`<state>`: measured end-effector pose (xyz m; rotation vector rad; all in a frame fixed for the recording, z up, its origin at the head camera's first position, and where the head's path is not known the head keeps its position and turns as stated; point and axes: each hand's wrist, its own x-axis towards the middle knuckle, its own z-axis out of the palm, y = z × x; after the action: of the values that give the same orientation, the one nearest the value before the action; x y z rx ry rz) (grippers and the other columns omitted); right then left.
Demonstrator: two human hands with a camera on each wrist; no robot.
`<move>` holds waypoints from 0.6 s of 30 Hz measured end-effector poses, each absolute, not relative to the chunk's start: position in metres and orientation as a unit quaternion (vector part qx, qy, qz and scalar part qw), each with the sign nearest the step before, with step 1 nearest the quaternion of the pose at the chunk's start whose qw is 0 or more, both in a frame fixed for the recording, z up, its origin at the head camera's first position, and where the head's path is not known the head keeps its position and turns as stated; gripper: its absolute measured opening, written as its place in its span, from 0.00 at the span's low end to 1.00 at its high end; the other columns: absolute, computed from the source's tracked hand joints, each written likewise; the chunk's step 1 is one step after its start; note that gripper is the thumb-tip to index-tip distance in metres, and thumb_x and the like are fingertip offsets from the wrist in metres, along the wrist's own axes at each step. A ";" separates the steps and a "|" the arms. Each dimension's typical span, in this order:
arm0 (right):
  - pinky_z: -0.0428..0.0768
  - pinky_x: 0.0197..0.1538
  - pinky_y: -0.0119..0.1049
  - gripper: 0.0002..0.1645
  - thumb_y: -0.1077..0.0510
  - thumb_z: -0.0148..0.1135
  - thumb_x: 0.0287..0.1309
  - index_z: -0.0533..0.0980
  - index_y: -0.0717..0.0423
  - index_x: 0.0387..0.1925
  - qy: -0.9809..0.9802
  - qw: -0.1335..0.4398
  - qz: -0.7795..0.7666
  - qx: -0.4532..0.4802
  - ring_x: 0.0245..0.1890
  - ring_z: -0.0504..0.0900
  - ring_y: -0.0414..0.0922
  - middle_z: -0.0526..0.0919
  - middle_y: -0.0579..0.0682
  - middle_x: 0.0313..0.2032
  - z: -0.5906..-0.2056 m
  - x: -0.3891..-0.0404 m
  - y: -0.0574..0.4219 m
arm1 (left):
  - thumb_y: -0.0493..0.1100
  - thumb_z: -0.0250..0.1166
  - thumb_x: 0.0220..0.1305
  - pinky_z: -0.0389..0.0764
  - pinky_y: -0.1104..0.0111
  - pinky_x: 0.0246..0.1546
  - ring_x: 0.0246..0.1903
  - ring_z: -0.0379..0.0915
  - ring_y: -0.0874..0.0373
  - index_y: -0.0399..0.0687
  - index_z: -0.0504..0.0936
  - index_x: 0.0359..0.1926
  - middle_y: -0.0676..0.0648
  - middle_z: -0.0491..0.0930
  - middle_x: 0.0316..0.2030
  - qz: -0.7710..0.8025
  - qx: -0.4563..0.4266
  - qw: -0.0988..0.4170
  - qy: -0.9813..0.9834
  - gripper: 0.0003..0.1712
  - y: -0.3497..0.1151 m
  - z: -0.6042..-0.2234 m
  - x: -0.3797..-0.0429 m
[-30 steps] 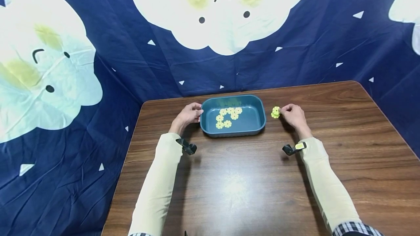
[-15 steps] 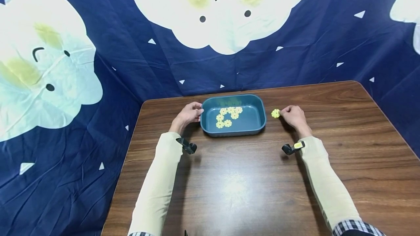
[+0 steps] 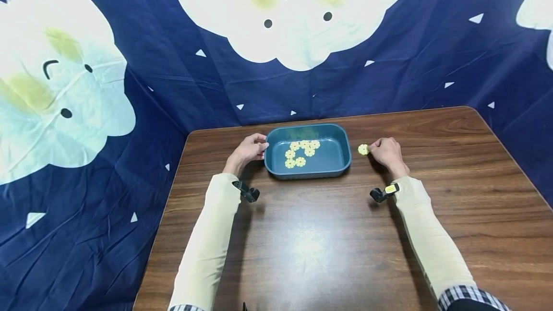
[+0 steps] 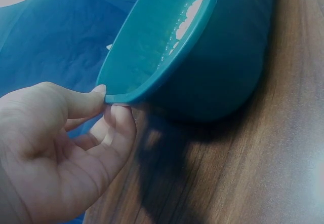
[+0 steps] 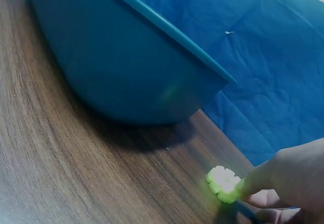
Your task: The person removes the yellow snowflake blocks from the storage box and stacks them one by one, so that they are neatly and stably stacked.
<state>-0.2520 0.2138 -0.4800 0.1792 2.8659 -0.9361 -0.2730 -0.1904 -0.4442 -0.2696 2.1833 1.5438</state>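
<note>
A blue-green rectangular basin (image 3: 329, 158) stands on the table toward its back edge. My left hand (image 3: 247, 151) pinches the left end of its rim, thumb on top and fingertips beneath, as the left wrist view shows. Inside the basin lie several pale yellow flower-shaped discs (image 3: 290, 154) with notched edges, in a bent row. To the right of the basin, my right hand (image 3: 387, 151) pinches the edge of another yellow flower-shaped disc (image 5: 223, 184) between thumb and fingers, close over the tabletop. The far fingers of this hand are partly hidden.
The brown wood-grain table (image 3: 302, 234) reaches back to a dark blue cloth (image 3: 164, 76) printed with white clouds, which hangs behind and at both sides. Small black wrist cameras (image 3: 249, 192) sit on both forearms.
A second second-layer outline under the disc at my right hand showed a second ago; now one round outline shows there. The left hand and basin keep their place.
</note>
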 end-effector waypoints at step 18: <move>0.68 0.58 0.55 0.16 0.58 0.51 0.58 0.81 0.64 0.36 0.946 0.049 -0.314 0.059 0.51 0.72 0.66 0.79 0.67 0.45 -0.487 -0.253 0.215 | 0.35 0.52 0.71 0.76 0.73 0.28 0.27 0.67 0.60 0.37 0.65 0.62 0.46 0.67 0.36 0.565 -0.095 0.218 0.790 0.20 -0.190 -0.445 -0.272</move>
<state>-0.2526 0.2154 -0.4869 0.1792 2.8827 -0.9571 -0.2717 -0.1903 -0.4450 -0.2619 2.1866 1.5654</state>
